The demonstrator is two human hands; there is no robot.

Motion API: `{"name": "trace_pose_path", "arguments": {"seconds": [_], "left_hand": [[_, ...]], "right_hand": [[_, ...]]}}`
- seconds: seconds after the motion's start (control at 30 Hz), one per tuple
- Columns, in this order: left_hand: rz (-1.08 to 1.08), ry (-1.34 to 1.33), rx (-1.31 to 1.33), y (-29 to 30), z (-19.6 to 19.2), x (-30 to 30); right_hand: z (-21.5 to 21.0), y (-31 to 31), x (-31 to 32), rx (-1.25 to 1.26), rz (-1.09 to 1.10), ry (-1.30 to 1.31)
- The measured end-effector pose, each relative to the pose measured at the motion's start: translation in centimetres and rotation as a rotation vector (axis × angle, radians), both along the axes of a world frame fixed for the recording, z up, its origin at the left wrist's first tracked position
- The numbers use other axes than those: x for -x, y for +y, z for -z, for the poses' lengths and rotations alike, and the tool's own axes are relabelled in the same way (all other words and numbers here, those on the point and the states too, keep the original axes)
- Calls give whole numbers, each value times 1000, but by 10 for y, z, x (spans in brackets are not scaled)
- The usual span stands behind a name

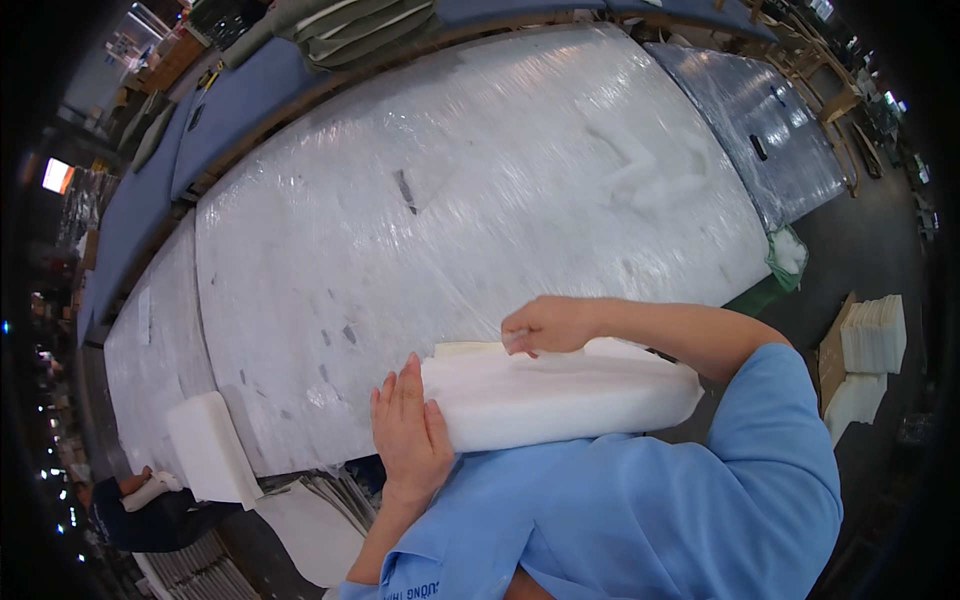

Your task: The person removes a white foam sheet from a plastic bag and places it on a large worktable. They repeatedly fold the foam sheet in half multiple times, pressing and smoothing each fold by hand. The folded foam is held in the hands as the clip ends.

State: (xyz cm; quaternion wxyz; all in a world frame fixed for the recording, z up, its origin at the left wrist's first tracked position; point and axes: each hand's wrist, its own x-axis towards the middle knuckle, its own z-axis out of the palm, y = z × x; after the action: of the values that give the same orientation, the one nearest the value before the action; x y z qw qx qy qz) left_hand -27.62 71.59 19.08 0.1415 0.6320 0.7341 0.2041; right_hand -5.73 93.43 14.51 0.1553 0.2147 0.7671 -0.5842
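A thick white padded cushion [560, 400] lies at the near edge of the plastic-covered table, against my front. My left hand [408, 425] rests on the cushion's left end with its fingers stretched out. Over the far long edge, my right hand [548, 326] is closed in a pinch on the thin white wadding that wraps the cushion. A strip of cream-coloured foam [468, 349] shows along the far edge, between my hands. My right fingertips partly hide what they grip.
Clear film covers the wide white tabletop [480, 200], with loose white fluff [655, 175] at far right. A white foam slab [212, 450] leans over the near left edge. Another person [150, 510] works at lower left. Stacked white pads [870, 340] stand at right.
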Motion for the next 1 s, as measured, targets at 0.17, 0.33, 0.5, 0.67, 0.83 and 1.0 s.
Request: {"name": "trace_pose_path", "arguments": {"seconds": [0.17,0.33,0.5,0.67,0.83,1.0], "left_hand": [[8,-8,31,5,-3,0],[30,-8,12,5,0,1],[2,-36,29,12,-3,3],[26,-59,45,23,-8,-2],[24,-101,-55,24,3,6],[1,-121,-60,34,1,1]], "right_hand": [[-30,-27,-16,-103,-161,94],[17,-19,-39,-485,-208,14],[-24,-5,-53,-147,15,79],[-8,-16,-77,-272,-95,-49],[-6,22,-133,-374,157,-131],[-10,-2,-141,-201,198,103]]}}
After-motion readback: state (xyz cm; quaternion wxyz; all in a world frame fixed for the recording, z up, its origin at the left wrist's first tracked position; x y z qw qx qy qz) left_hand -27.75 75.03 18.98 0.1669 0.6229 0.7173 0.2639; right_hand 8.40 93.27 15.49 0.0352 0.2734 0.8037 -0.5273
